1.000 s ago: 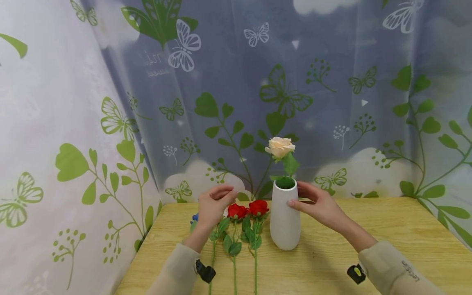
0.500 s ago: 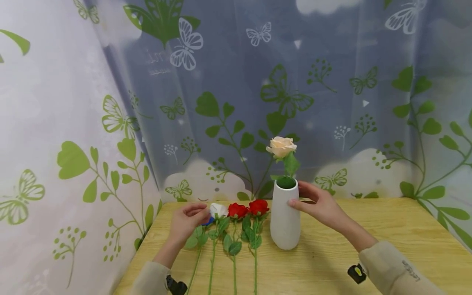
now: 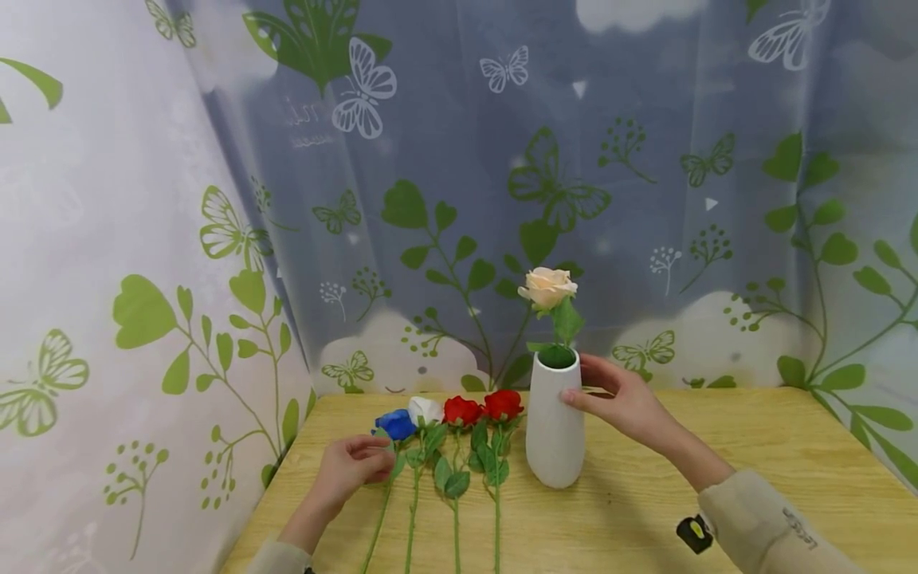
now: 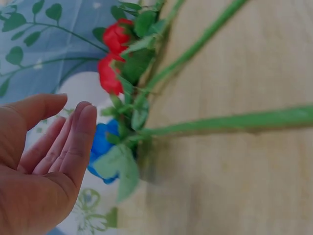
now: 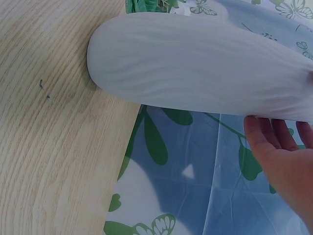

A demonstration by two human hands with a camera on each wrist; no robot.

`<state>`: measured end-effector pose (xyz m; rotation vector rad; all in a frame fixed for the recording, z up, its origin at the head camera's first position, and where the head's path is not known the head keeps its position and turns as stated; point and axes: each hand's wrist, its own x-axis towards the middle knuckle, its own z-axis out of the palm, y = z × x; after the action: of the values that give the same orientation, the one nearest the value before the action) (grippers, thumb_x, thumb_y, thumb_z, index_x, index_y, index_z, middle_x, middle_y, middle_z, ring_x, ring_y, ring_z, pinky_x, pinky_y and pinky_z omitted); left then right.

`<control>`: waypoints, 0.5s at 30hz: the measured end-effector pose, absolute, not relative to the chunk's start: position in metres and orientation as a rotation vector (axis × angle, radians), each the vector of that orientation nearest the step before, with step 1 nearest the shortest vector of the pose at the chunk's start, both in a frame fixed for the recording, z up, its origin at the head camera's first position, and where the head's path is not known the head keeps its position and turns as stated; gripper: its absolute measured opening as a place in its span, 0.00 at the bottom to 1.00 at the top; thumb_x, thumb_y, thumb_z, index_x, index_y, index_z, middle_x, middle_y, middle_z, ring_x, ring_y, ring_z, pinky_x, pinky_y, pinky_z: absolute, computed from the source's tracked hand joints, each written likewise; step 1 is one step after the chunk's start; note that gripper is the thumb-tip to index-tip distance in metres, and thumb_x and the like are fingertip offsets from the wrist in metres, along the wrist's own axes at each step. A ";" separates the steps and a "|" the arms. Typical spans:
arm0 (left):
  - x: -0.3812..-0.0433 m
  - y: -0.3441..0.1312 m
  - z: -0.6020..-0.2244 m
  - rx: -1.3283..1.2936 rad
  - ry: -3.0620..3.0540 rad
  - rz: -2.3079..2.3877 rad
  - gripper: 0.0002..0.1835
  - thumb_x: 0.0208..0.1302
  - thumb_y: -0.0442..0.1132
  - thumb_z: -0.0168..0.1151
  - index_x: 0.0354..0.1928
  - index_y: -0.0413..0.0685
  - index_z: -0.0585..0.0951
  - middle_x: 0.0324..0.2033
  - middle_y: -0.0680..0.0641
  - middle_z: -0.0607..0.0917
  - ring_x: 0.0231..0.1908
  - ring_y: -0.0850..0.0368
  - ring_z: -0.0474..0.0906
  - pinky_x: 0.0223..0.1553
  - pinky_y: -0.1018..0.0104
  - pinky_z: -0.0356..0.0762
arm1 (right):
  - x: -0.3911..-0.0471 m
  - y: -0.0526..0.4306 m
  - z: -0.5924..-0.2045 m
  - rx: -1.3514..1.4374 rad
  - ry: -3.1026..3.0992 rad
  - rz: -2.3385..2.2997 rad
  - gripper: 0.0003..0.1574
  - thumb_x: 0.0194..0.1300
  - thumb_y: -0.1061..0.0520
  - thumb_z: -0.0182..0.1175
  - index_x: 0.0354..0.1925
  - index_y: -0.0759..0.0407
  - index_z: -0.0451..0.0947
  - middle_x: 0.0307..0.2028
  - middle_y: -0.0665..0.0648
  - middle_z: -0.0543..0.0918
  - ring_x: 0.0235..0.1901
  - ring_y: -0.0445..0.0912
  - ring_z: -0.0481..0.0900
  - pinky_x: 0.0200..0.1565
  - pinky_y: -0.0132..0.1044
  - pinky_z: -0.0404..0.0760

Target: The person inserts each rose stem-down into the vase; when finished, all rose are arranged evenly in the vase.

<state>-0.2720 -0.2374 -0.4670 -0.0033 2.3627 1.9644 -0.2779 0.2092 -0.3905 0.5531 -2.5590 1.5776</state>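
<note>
We list: wood-grain table; leaf-printed curtain behind; white vase, right hand gripping it; left hand loose-fingered, near blue rose.

1. Vase: matt, like unglazed ceramic, mostly smooth with faint shallow ripples.
2. Cream rose in the vase: soft, matt, cloth-like petals.
3. Red roses, white rose and blue rose, left of the vase: fabric-like petals, dull.
4. Leaves left of the vase: thin, matt, seemingly cloth.
5. Stems left of the vase: smooth, seemingly plastic.
6. Tabletop under the vase: smooth, pale wood grain.
7. Sheet behind the vase: thin, printed, creased; plastic or cloth, cannot tell.
8. Sleeve right of the vase: matt cloth.
</note>
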 end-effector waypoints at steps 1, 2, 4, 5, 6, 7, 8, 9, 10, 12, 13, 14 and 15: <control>-0.271 -0.239 -0.470 -0.002 2.361 1.946 0.23 0.66 0.29 0.70 0.60 0.23 0.79 0.43 0.34 0.91 0.37 0.49 0.91 0.43 0.55 0.92 | -0.278 0.209 -0.390 0.552 -2.558 1.577 0.46 0.72 0.47 0.70 0.78 0.60 0.64 0.69 0.66 0.77 0.67 0.64 0.78 0.60 0.56 0.86; -0.270 -0.241 -0.473 -0.001 2.357 1.928 0.24 0.66 0.29 0.70 0.60 0.22 0.79 0.43 0.34 0.91 0.37 0.48 0.91 0.43 0.54 0.92 | -0.278 0.210 -0.390 0.551 -2.556 1.576 0.46 0.72 0.47 0.70 0.78 0.60 0.64 0.69 0.66 0.78 0.67 0.64 0.78 0.60 0.56 0.86; -0.268 -0.244 -0.478 -0.007 2.354 1.896 0.24 0.65 0.29 0.71 0.60 0.22 0.79 0.41 0.35 0.92 0.36 0.48 0.91 0.43 0.54 0.92 | -0.278 0.210 -0.390 0.551 -2.551 1.579 0.45 0.72 0.48 0.70 0.78 0.60 0.64 0.69 0.67 0.78 0.67 0.64 0.78 0.60 0.56 0.86; -0.268 -0.245 -0.482 -0.014 2.355 1.882 0.24 0.65 0.29 0.71 0.59 0.22 0.79 0.40 0.35 0.92 0.36 0.49 0.91 0.42 0.54 0.92 | -0.278 0.210 -0.390 0.549 -2.549 1.583 0.45 0.72 0.48 0.70 0.78 0.61 0.65 0.69 0.67 0.78 0.67 0.64 0.78 0.60 0.56 0.86; -0.267 -0.247 -0.485 -0.022 2.357 1.871 0.23 0.64 0.29 0.71 0.58 0.22 0.79 0.39 0.36 0.92 0.35 0.50 0.91 0.41 0.55 0.92 | -0.278 0.210 -0.390 0.549 -2.547 1.589 0.45 0.72 0.48 0.70 0.78 0.61 0.65 0.69 0.67 0.77 0.67 0.64 0.78 0.60 0.56 0.86; -0.267 -0.249 -0.488 -0.026 2.358 1.864 0.23 0.64 0.29 0.72 0.57 0.21 0.80 0.38 0.37 0.92 0.34 0.51 0.91 0.40 0.55 0.92 | -0.277 0.209 -0.390 0.548 -2.545 1.594 0.45 0.72 0.48 0.70 0.78 0.61 0.65 0.69 0.67 0.77 0.67 0.64 0.78 0.60 0.55 0.86; -0.266 -0.250 -0.491 -0.033 2.368 1.849 0.22 0.63 0.29 0.72 0.56 0.21 0.80 0.37 0.38 0.92 0.34 0.51 0.91 0.40 0.56 0.92 | -0.277 0.209 -0.391 0.547 -2.545 1.598 0.45 0.72 0.48 0.70 0.78 0.61 0.65 0.69 0.67 0.77 0.67 0.64 0.78 0.60 0.55 0.86; -0.266 -0.251 -0.493 -0.042 2.377 1.839 0.22 0.63 0.29 0.72 0.55 0.22 0.81 0.36 0.38 0.92 0.33 0.52 0.91 0.39 0.57 0.92 | -0.277 0.209 -0.391 0.546 -2.544 1.603 0.45 0.72 0.48 0.70 0.78 0.61 0.65 0.69 0.67 0.77 0.67 0.64 0.78 0.60 0.55 0.86; -0.266 -0.253 -0.496 -0.049 2.388 1.830 0.21 0.62 0.28 0.72 0.54 0.22 0.81 0.35 0.39 0.92 0.32 0.53 0.90 0.38 0.57 0.92 | -0.277 0.209 -0.391 0.543 -2.547 1.601 0.45 0.72 0.48 0.70 0.78 0.61 0.65 0.69 0.67 0.77 0.67 0.64 0.78 0.60 0.55 0.86; -0.267 -0.254 -0.501 -0.047 2.421 1.812 0.19 0.60 0.28 0.73 0.51 0.22 0.82 0.33 0.40 0.92 0.31 0.53 0.90 0.36 0.58 0.92 | -0.278 0.209 -0.392 0.542 -2.548 1.600 0.45 0.72 0.48 0.70 0.78 0.60 0.65 0.69 0.66 0.77 0.67 0.64 0.78 0.60 0.55 0.86; -0.267 -0.255 -0.503 -0.048 2.439 1.802 0.19 0.60 0.28 0.74 0.50 0.22 0.83 0.32 0.40 0.92 0.30 0.53 0.90 0.36 0.58 0.92 | -0.278 0.209 -0.392 0.540 -2.549 1.596 0.45 0.71 0.47 0.70 0.78 0.60 0.65 0.69 0.66 0.77 0.67 0.63 0.78 0.60 0.55 0.86; -0.267 -0.256 -0.505 -0.050 2.457 1.791 0.18 0.59 0.27 0.74 0.49 0.22 0.83 0.31 0.40 0.92 0.30 0.53 0.90 0.35 0.58 0.92 | -0.278 0.209 -0.391 0.541 -2.549 1.594 0.45 0.72 0.47 0.70 0.78 0.60 0.65 0.69 0.66 0.77 0.67 0.63 0.78 0.60 0.55 0.86; -0.268 -0.256 -0.506 -0.050 2.470 1.784 0.17 0.59 0.27 0.74 0.48 0.23 0.84 0.30 0.40 0.92 0.29 0.53 0.90 0.35 0.58 0.91 | -0.278 0.209 -0.391 0.541 -2.548 1.591 0.45 0.71 0.47 0.70 0.78 0.60 0.65 0.69 0.66 0.77 0.67 0.63 0.78 0.60 0.55 0.86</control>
<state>-0.2680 -0.2559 -0.5062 -0.0503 2.4699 1.7845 -0.2780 0.2093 -0.3912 0.5414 -2.5484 1.5911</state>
